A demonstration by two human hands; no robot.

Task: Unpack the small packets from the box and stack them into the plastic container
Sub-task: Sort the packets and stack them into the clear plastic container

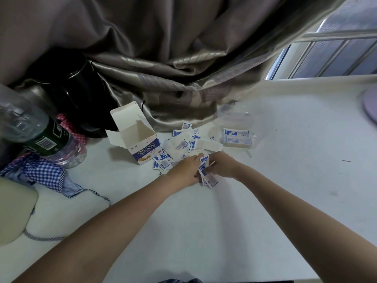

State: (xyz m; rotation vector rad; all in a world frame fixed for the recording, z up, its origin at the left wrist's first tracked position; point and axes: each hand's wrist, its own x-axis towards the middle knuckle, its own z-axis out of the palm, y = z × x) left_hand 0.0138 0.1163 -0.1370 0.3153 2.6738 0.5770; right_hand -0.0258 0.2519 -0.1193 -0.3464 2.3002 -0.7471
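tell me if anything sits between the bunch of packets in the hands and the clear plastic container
Only loose blue-and-white packets scattered on the white table lie between the held bunch of packets and the clear plastic container. They lie flat, so lifting the bunch over them should clear them. The container's top looks open.

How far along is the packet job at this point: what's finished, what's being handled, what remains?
Done: the box stands open, seemingly emptied, and a few packets already lie in the plastic container. In hand: the left hand and right hand together hold a small bunch of packets. Left: a loose pile of packets lies spread on the table between box and container, so most stacking remains.
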